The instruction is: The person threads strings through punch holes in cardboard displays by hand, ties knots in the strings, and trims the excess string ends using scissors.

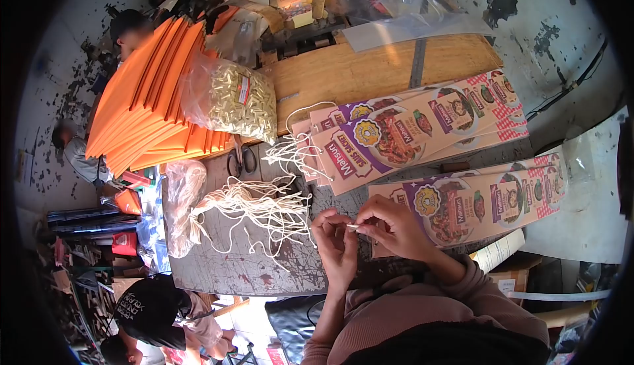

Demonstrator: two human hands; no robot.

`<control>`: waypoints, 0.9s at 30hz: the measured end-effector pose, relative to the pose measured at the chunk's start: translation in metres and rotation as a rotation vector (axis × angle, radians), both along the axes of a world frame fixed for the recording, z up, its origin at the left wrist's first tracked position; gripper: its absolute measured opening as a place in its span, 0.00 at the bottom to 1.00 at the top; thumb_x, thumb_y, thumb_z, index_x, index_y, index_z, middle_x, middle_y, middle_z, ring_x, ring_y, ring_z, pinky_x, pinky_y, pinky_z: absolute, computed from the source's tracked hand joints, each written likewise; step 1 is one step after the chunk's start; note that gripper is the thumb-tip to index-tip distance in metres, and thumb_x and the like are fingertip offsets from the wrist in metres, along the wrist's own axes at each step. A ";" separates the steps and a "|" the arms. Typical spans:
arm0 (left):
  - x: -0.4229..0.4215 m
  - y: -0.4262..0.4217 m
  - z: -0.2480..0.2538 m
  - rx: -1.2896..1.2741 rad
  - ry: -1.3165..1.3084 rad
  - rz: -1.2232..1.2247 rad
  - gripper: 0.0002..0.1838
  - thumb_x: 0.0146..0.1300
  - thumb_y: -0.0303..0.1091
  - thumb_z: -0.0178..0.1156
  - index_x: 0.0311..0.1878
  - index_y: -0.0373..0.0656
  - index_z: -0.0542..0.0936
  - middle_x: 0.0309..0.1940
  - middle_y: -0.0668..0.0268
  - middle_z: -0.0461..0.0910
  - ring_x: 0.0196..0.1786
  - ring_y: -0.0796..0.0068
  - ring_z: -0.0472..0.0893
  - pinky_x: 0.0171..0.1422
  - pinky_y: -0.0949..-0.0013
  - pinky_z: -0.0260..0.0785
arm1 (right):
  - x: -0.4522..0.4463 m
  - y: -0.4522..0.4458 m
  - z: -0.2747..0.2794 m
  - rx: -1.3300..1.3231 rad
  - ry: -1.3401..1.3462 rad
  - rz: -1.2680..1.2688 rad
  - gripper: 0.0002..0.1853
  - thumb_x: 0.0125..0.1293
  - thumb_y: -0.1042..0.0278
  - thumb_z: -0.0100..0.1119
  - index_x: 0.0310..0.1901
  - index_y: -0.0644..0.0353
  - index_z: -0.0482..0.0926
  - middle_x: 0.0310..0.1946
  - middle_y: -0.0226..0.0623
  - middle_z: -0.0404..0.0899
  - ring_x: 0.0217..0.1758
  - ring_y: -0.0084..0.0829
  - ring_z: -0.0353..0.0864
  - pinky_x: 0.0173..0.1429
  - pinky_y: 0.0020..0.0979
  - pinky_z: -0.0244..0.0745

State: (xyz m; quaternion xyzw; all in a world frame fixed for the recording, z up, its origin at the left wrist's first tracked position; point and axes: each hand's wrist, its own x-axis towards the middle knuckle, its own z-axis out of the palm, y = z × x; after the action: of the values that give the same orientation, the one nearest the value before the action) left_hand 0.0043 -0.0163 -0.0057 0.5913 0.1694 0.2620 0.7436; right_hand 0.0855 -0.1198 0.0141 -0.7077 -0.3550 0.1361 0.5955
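Both my hands meet over the near edge of the table. My left hand [335,246] is closed in a pinch, and my right hand [394,227] pinches from the other side. Between the fingertips shows a short pale bit that looks like a white cord [352,226]; most of it is hidden. Left of my hands lies a loose bundle of white cords [257,210]. Beneath my right forearm is a stack of printed Mahsun cardboard sheets [456,210]. Behind it, a second stack of printed sheets [396,134] has white cords [294,153] hanging from its left end.
A clear bag of small gold-coloured pieces [244,97] sits beside a tall pile of orange folders [148,94]. Scissors [242,160] lie near the cords. A metal ruler [418,63] rests on the wooden board [356,74]. Another person [158,312] is at lower left.
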 end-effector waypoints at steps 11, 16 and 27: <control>-0.012 0.008 -0.008 -0.035 0.030 -0.131 0.08 0.54 0.17 0.59 0.38 0.34 0.75 0.45 0.57 0.74 0.46 0.74 0.75 0.48 0.73 0.70 | 0.001 -0.005 -0.013 0.100 0.341 0.084 0.06 0.58 0.73 0.58 0.36 0.64 0.75 0.29 0.32 0.73 0.29 0.21 0.74 0.33 0.22 0.67; -0.013 0.018 -0.012 0.049 -0.025 -0.065 0.06 0.56 0.19 0.58 0.36 0.35 0.74 0.38 0.57 0.77 0.41 0.75 0.76 0.47 0.73 0.70 | 0.007 -0.006 0.000 0.019 0.249 0.164 0.06 0.59 0.75 0.57 0.37 0.64 0.76 0.30 0.33 0.75 0.31 0.21 0.75 0.34 0.22 0.68; -0.006 0.029 0.008 0.435 0.028 -0.175 0.10 0.49 0.21 0.65 0.33 0.37 0.74 0.33 0.62 0.76 0.33 0.75 0.76 0.40 0.72 0.70 | 0.008 -0.003 0.001 -0.014 0.103 0.174 0.12 0.56 0.77 0.57 0.44 0.60 0.73 0.30 0.35 0.75 0.32 0.26 0.77 0.37 0.27 0.70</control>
State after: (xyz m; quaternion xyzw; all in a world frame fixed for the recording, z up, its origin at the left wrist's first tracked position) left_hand -0.0018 0.0131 0.0022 0.7536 0.0673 0.2189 0.6161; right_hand 0.0931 -0.1232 0.0150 -0.6704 -0.3831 0.2264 0.5937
